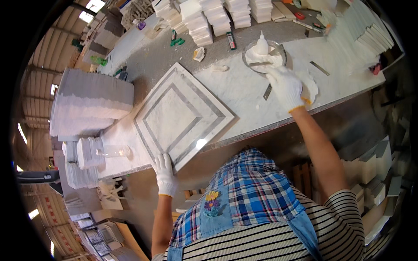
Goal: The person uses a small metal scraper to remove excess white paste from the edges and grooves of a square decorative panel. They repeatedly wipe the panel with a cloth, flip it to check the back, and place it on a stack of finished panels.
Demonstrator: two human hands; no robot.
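Note:
A square marble tile (172,113), white with grey inlaid bands, lies turned cornerwise on the worktable, its near corner over the front edge. My left hand (165,179), in a white knit glove, grips that corner, fingers on top and thumb hidden. At the right, my gloved right hand (285,87) is closed at the near rim of a round bowl (284,55) of white paste. A flat metal scraper (260,64) sticks out leftward from its fingers over the paste. A white squeeze bottle (262,45) with a pointed nozzle stands in the bowl, beside another metal blade (277,50).
Stacked white and grey tiles (91,102) stand at the left, near a clear bottle (114,151) lying down. More tile stacks (200,21) line the back. Loose metal blades (320,68) lie right of the bowl. The table's front edge (261,130) runs before my body.

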